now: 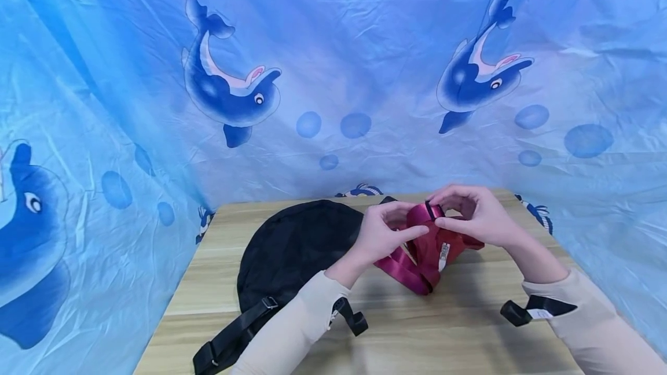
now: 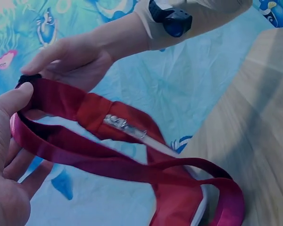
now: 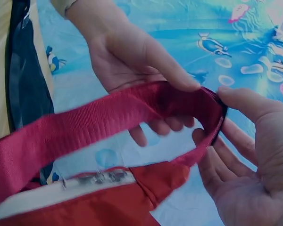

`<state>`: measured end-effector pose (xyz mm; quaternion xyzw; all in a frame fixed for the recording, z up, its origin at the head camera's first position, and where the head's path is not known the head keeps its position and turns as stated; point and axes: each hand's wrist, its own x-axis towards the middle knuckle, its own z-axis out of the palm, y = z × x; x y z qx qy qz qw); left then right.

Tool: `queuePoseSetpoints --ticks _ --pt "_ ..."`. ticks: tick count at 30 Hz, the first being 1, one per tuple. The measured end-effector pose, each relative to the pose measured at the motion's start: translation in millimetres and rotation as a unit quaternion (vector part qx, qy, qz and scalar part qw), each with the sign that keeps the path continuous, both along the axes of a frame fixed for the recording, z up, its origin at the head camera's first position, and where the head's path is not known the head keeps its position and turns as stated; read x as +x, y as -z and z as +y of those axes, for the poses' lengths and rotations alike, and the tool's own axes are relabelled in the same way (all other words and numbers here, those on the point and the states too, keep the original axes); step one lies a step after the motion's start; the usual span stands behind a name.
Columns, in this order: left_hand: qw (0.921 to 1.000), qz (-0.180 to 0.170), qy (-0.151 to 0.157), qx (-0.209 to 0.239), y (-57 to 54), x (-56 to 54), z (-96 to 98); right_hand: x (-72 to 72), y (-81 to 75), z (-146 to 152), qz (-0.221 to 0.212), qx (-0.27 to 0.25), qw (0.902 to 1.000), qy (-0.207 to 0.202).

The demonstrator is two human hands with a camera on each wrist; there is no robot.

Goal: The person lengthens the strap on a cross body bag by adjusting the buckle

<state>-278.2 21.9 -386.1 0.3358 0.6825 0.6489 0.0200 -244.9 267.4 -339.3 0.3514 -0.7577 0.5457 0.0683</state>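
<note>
A small red bag (image 1: 458, 243) with a white zip hangs a little above the table, its crimson webbing strap (image 3: 85, 117) looped upward. A black strap slider (image 3: 220, 117) sits at the bend of the strap. My left hand (image 1: 383, 235) pinches the strap beside the slider, thumb on the near face and fingers behind. From the other side my right hand (image 1: 482, 216) holds the slider's edge between thumb and fingers. In the left wrist view, the strap's lower loop (image 2: 228, 202) dangles beside the bag.
A round black bag (image 1: 297, 247) lies on the wooden table (image 1: 203, 282) to the left, its black strap (image 1: 234, 334) trailing toward the front edge. Behind and at both sides hangs a blue sheet (image 1: 333, 74) printed with dolphins.
</note>
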Motion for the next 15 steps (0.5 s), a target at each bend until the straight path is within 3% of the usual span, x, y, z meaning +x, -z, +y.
queuePoseSetpoints --ticks 6,15 --pt "0.9998 0.003 -0.012 0.014 1.9 -0.4 -18.1 0.5 -1.7 -9.0 0.009 0.036 0.9991 0.021" --pt "0.9992 -0.003 -0.017 0.036 5.0 1.1 -31.4 -0.3 -6.9 -32.8 0.004 0.048 0.9979 0.042"
